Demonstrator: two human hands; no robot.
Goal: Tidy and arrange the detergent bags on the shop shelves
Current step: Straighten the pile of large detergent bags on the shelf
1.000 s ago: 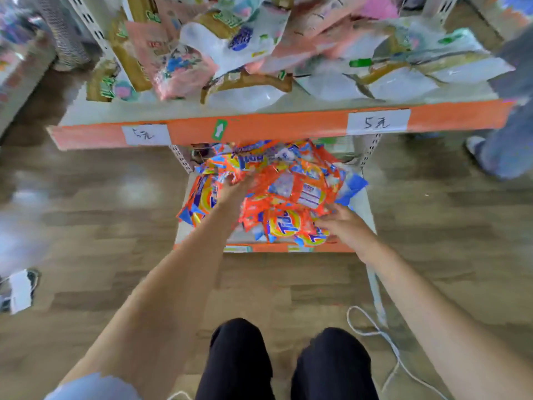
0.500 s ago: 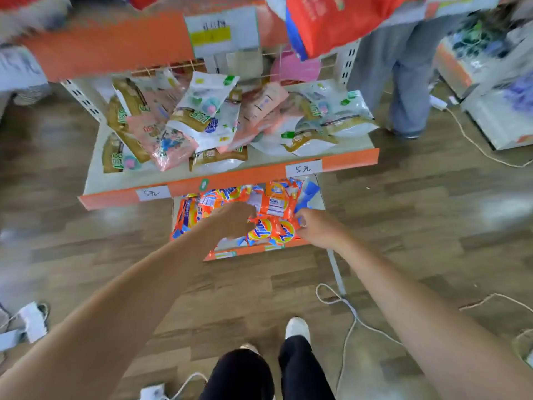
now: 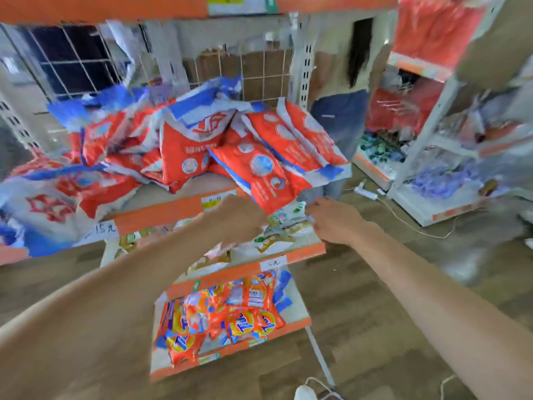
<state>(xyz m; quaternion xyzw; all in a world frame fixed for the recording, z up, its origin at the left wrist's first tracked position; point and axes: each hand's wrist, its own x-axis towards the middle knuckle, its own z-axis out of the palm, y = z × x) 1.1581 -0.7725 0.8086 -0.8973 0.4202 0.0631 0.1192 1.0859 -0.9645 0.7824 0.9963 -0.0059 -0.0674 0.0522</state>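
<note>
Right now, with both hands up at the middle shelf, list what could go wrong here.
1. The red bag overhangs the upper shelf edge just above the left hand; a nudge may bring it down.
2. The heaped red bags behind it lean loosely and could slide after it.
3. A white cable trails on the floor beside the bottom shelf, a likely trip hazard.

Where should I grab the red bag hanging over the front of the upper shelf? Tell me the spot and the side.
Grip the red bag by its lower end, which juts past the orange shelf edge and tilts down towards you. Come from the front and below with the fingers; other bags crowd its upper end.
</note>
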